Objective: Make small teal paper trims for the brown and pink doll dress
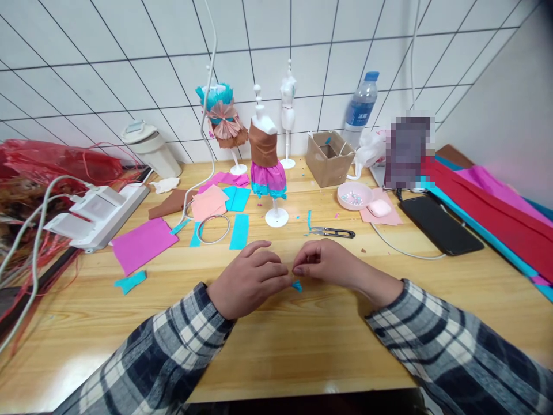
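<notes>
My left hand [253, 280] is over the middle of the wooden table, back of the hand up and fingers curled. A small piece of blue crepe paper [297, 285] pokes out at its fingertips; the rest is hidden under the fingers. Close beside it, my right hand [330, 264] pinches thumb and forefinger together on something too small to make out. Beyond the hands stands a small white dress form [276, 217] wearing a brown bodice [263, 144] and a magenta skirt [268, 177] with a blue hem. Black thread snips [334, 232] lie past my right hand.
Blue paper strips [239, 231], a magenta sheet [144, 245] and a wire ring [213, 229] lie left. Behind are a cardboard box [330, 167], a bead dish [352, 203], a bottle [362, 109] and two more dress forms. A phone [440, 225] lies right, a power strip [112, 219] left.
</notes>
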The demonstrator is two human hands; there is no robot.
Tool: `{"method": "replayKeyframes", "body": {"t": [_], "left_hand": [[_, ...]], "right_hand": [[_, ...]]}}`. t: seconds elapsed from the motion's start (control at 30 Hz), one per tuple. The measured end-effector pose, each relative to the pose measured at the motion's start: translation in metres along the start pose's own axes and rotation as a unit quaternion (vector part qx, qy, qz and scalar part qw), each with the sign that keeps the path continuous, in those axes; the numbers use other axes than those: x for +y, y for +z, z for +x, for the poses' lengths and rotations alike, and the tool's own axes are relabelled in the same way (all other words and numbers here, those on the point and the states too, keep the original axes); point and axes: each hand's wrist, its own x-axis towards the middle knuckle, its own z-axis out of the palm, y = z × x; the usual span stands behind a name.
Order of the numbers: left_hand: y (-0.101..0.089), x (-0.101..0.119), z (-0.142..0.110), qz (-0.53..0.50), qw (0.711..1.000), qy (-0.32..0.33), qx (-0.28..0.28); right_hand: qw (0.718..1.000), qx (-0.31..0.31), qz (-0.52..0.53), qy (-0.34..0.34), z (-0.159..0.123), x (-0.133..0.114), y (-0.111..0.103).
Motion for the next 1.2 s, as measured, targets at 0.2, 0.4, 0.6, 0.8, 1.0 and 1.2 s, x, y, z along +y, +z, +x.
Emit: {"method": "replayKeyframes", "body": {"t": [0.2,0.4,0.6,0.8,1.0,1.2], "left_hand": [[0.007,0.003,0.003,0.021,0.997,-0.032,-0.065],[0.007,0.011,0.011,0.005,0.989,-0.117,-0.087],[0.013,0.014,0.012,-0.065,0.957,-0.28,-0.027],[0.014,0.012,0.015,-0.279,0.842,-0.453,0.094],[0.016,0.011,0.017,-0.484,0.709,-0.48,0.182],[0.018,0.014,0.014,-0.46,0.743,-0.436,0.213]], "right_hand": [[0.96,0.101,-0.201,-0.164,-0.008,-0.008,0.008],[0.906,0.17,-0.315,-0.225,-0.018,-0.014,0.017],[0.884,0.202,-0.355,-0.226,-0.023,-0.017,0.028],[0.839,0.245,-0.415,-0.253,-0.026,-0.018,0.031],[0.848,0.268,-0.376,-0.259,-0.028,-0.02,0.034],[0.958,0.252,-0.007,-0.136,-0.017,-0.021,0.031]]}}
